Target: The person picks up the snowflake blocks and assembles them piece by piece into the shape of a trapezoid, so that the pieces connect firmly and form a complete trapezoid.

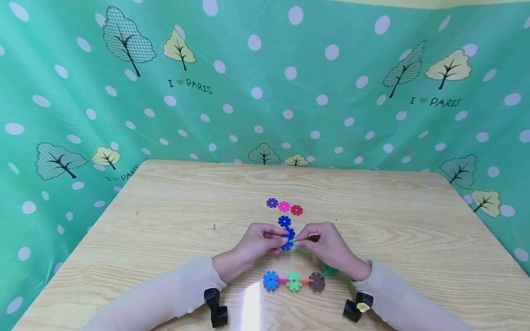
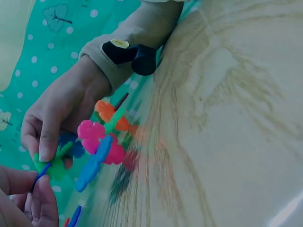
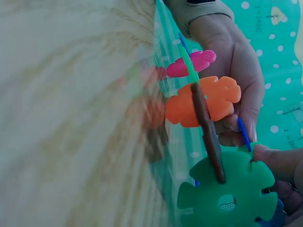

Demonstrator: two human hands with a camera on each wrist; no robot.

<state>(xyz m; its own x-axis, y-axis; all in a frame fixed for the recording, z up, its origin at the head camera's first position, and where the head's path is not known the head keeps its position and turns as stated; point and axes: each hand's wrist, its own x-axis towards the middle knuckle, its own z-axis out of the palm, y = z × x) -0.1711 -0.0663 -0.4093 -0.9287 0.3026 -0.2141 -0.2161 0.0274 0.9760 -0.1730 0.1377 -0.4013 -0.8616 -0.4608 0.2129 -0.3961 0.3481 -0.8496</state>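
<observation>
My left hand [image 1: 262, 240] pinches a blue notched disc [image 1: 286, 243] between thumb and fingers. From the other side my right hand [image 1: 327, 242] pinches a light green disc [image 2: 57, 166], edge-on against the blue one, and the two overlap at their rims in the left wrist view. A dark reddish piece [image 1: 315, 237] shows by the right fingers. Just beyond the hands lies another blue disc [image 1: 284, 221]. Nearer me stands a joined chain of discs: blue [image 1: 271, 280], pink [image 2: 90, 135], green [image 1: 294, 281], orange [image 3: 222, 97], brown [image 1: 317, 282] and dark green [image 3: 246, 175].
Past the hands, a purple disc [image 1: 272, 202], a pink disc [image 1: 284, 206] and a red disc [image 1: 296, 210] lie in a row on the wooden table [image 1: 186, 193]. A green dotted cloth [image 1: 265, 69] hangs behind the table. The chain sits close below both wrists.
</observation>
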